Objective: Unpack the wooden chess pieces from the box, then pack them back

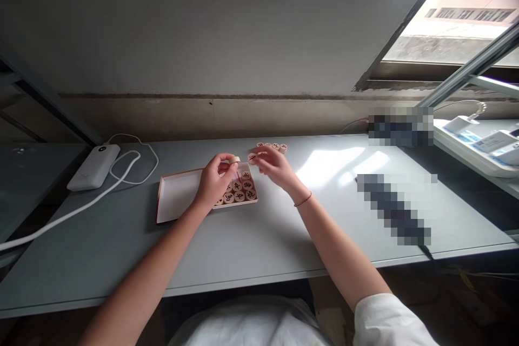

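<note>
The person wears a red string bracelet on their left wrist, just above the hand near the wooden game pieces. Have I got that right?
Not quite: the red string bracelet is on the person's right wrist, not the left. The head view shows this.

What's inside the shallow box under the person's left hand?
The box holds wooden xiangqi pieces with dark characters, packed into its right end, while its left end shows white lining. The left hand covers part of that end, so any pieces beneath it cannot be seen.

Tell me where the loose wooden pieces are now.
In the head view, the loose wooden pieces lie on the table, just beyond the right hand, behind the box.
</note>
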### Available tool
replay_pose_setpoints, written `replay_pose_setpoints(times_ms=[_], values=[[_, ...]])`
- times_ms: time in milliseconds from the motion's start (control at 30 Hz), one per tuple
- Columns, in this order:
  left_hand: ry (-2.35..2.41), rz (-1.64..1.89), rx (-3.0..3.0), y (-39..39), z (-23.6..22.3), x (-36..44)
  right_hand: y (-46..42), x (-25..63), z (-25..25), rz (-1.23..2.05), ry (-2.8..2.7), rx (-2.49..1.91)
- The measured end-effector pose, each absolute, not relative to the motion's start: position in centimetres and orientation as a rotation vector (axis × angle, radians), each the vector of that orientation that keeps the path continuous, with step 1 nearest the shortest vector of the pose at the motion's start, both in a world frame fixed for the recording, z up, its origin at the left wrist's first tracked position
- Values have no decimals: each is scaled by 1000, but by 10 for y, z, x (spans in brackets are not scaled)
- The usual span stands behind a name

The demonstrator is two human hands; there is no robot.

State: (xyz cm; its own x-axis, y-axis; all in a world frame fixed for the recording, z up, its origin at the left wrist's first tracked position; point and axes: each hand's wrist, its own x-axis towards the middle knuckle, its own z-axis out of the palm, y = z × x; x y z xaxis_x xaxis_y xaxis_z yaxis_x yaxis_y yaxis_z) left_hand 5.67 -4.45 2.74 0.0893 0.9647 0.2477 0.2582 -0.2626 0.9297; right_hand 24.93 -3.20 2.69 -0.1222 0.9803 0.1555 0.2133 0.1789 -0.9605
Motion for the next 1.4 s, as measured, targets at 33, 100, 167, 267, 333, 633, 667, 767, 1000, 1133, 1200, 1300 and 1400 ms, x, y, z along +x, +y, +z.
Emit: replay_pose_setpoints(times_ms=[33, 100, 167, 267, 333, 633, 667, 767, 1000, 1133, 1200, 1300, 1400], values=[[1244, 1238, 1615, -44, 28, 56, -29, 257, 26, 953, -1476, -1297], [1269, 1262, 1602, -42, 29, 54, -23, 275, 22, 779, -1413, -1510], [1293, 1270, 1597, -41, 28, 53, -19, 292, 19, 691, -1411, -1673], [1302, 1269, 1589, -39, 26, 52, -17, 307, 14, 673, -1462, -1792], [1291, 1253, 1593, -39, 24, 53, -17, 310, 12, 649, -1511, -1848], [1269, 1123, 1758, -46, 27, 55, -32, 266, 27, 534, -1743, -1501], [1264, 1099, 1763, -47, 28, 56, -37, 258, 31, 616, -1820, -1344], [1245, 1046, 1750, -49, 29, 56, -49, 239, 38, 691, -2008, -1026], [1186, 994, 1744, -46, 28, 55, -52, 234, 37, 704, -2003, -1005], [1183, 990, 1835, -46, 27, 55, -52, 234, 37, 730, -1972, -1021], [1204, 992, 1915, -46, 25, 54, -53, 234, 37, 708, -1964, -1040], [1240, 985, 2047, -45, 22, 53, -53, 234, 37, 665, -1969, -1052], [1276, 979, 2123, -45, 21, 54, -49, 237, 34, 625, -1964, -1078]])
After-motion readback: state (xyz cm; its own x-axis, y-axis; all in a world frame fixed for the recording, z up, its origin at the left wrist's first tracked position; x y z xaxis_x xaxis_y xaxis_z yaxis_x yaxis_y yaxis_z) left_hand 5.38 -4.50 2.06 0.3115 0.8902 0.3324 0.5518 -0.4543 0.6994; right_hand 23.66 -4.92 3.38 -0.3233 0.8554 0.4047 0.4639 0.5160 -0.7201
